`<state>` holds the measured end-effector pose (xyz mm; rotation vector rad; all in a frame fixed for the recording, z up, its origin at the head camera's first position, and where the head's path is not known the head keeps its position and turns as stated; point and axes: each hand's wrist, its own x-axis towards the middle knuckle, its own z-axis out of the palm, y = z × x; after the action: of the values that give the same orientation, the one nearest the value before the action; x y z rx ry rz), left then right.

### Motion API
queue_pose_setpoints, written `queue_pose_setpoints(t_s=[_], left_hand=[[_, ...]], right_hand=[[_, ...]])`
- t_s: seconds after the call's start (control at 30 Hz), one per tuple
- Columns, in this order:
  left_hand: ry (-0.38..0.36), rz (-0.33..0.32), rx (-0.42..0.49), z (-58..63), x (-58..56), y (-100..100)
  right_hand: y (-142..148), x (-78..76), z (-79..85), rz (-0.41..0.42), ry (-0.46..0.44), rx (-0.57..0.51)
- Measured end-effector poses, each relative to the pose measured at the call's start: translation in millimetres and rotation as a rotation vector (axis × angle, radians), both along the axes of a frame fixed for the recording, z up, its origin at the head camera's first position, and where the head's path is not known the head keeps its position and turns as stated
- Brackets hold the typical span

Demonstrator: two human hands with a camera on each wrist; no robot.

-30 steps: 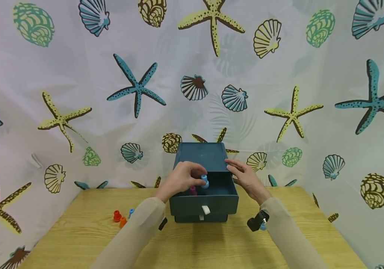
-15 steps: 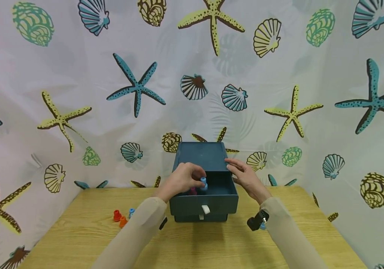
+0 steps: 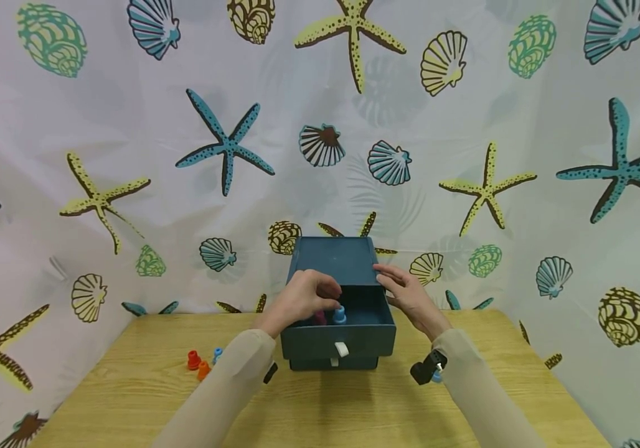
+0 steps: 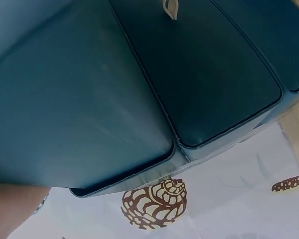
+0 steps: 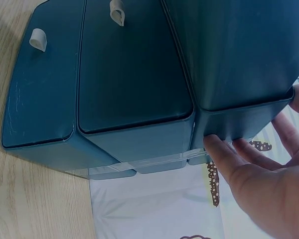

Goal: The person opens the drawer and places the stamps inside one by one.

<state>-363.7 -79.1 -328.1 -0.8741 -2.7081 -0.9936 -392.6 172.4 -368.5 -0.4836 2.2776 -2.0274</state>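
Observation:
A dark blue drawer cabinet stands on the table with its top drawer pulled out. Inside it, a small light blue peg-shaped piece stands upright beside a magenta one. Over the drawer's left part hovers my left hand, its fingertips just above the light blue piece and apparently off it; the left wrist view shows only that hand's edge. My right hand rests on the cabinet's right side. Its fingers touch the side wall in the right wrist view.
Left of the cabinet lie a red piece, an orange piece and a light blue piece. Another blue piece is partly hidden by the right wrist. A patterned curtain hangs behind the wooden table.
The light blue piece has gone down from my left fingers into the drawer and been let go. My right hand has stayed at the cabinet's side.

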Motion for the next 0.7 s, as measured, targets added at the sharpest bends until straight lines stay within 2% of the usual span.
queue_pose_setpoints(t_s=[0.23,0.43,0.53,0.7], left_hand=[[0.024,-0.016,0.041,0.6,3.0,-4.0],[0.104,-0.024,0.081,-0.4,5.0,-7.8],[0.144,-0.030,0.133,-0.1,6.3,-11.4],[0.143,-0.031,0.239,-1.9,10.3,-23.7]], right_hand=[[-1.8,-0.6,-0.6,0.000,0.000,0.004],[-2.1,-0.3,-0.9,0.007,-0.001,0.013],[-1.8,-0.9,-1.2,0.005,0.002,0.006],[-3.6,0.3,-1.8,-0.001,-0.001,-0.006]])
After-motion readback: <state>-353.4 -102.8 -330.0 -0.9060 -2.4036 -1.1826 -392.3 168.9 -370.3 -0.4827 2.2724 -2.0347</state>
